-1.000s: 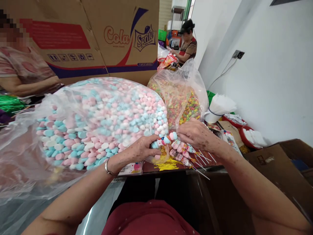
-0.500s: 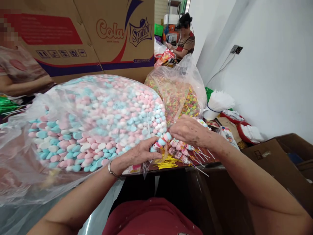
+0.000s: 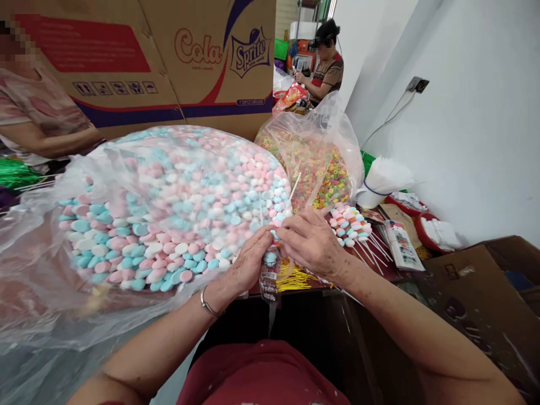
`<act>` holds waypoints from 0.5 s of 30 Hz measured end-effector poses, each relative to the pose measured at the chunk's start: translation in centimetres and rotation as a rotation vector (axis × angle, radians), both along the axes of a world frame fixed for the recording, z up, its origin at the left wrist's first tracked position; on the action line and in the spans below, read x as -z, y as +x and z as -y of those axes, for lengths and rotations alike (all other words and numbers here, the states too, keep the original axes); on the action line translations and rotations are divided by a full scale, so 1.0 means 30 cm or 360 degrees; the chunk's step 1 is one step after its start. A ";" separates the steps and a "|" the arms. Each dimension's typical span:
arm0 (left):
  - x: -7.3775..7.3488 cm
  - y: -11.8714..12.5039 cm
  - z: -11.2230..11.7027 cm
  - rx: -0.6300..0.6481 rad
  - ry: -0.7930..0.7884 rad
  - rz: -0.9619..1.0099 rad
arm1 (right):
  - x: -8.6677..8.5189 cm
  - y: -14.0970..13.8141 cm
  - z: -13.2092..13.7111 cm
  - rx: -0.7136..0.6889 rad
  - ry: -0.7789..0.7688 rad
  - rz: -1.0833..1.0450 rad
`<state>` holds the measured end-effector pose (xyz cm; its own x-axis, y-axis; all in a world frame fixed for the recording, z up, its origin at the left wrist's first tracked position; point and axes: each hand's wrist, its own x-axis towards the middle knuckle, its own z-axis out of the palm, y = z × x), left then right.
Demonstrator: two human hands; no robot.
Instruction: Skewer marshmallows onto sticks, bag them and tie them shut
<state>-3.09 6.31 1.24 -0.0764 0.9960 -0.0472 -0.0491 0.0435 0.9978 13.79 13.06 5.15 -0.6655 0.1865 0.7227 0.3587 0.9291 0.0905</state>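
My left hand (image 3: pixel 253 256) and my right hand (image 3: pixel 310 242) meet over the table's front edge, fingers closed round one marshmallow skewer (image 3: pixel 270 257). Its white stick (image 3: pixel 296 184) points up past my right fingers. The lower end sits in a printed clear wrapper (image 3: pixel 269 284), which hangs below my left fingers. Just right of it lie yellow twist ties (image 3: pixel 295 278). Beyond my right wrist is a pile of unwrapped marshmallow skewers (image 3: pixel 350 225) with white sticks. My right hand and forearm cover most of the wrapped skewers.
A big clear bag of pink, blue and white marshmallows (image 3: pixel 169 225) fills the left. Behind is a bag of coloured ring candies (image 3: pixel 333 180). Flat printed wrappers (image 3: pixel 403 247), a white tub (image 3: pixel 371 194) and an open carton (image 3: pixel 476 281) stand right. Two other people sit beyond.
My right hand has moved down and in against my left. The skewer now points stick-up with its lower end in a wrapper. The unwrapped pile has come into view.
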 end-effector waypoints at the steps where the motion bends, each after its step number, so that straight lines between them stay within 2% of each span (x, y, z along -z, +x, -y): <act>1: 0.003 -0.004 -0.001 -0.0014 0.0044 -0.0086 | 0.008 -0.004 0.008 -0.0009 -0.0006 0.0006; 5: 0.003 -0.012 -0.005 -0.0043 0.0168 -0.0360 | 0.029 -0.018 0.016 -0.0059 -0.0001 0.0029; 8: 0.001 -0.010 -0.007 -0.0107 0.0278 -0.0555 | 0.040 -0.028 0.013 -0.0074 -0.0094 0.0026; 12: 0.010 -0.014 -0.014 -0.0114 0.0330 -0.0626 | 0.051 -0.040 0.009 -0.0059 -0.0269 0.0002; 15: 0.012 -0.019 -0.020 -0.0088 0.0301 -0.0613 | 0.054 -0.044 0.007 -0.0053 -0.0303 0.0049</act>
